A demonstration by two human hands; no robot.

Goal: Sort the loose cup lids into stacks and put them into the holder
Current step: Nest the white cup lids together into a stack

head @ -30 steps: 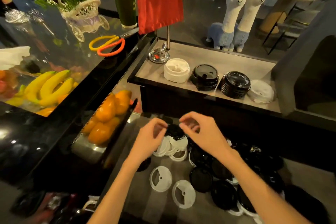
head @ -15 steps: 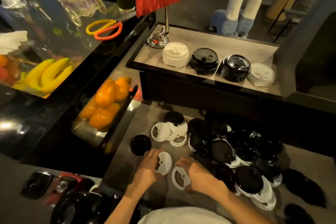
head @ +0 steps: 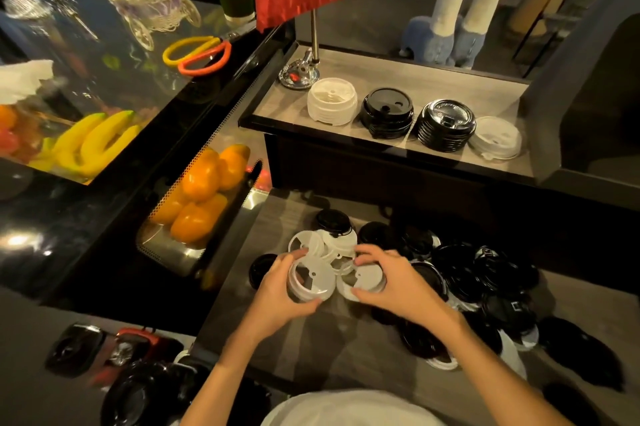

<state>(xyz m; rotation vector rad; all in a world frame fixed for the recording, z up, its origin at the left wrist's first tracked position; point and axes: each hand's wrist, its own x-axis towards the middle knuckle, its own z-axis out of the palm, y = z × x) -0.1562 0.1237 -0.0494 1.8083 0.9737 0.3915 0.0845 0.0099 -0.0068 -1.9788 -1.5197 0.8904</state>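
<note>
Both hands have come up off the lower counter (head: 571, 301) since half a second ago, each now lifting a white lid. Left hand (head: 277, 297) curls its fingers round a translucent white lid (head: 310, 278), tilted toward the camera; right hand (head: 394, 283) pinches a second white lid (head: 363, 282) just beside it, the two rims close together.

Largest holder is the raised shelf (head: 408, 79) behind, bearing four stacks in a row: a white stack (head: 331, 101), a black stack (head: 387, 112), a ribbed black stack (head: 445, 124) and a low white stack (head: 496, 137), with bare board behind them to its rear edge. Left of the counter, a metal tray (head: 166, 249) holds oranges (head: 199, 193).

Loose black lids (head: 485, 280) crowd the counter's right half; a few white lids (head: 325, 242) lie just beyond the hands. Bare wood shows below the hands, toward the near edge.
</note>
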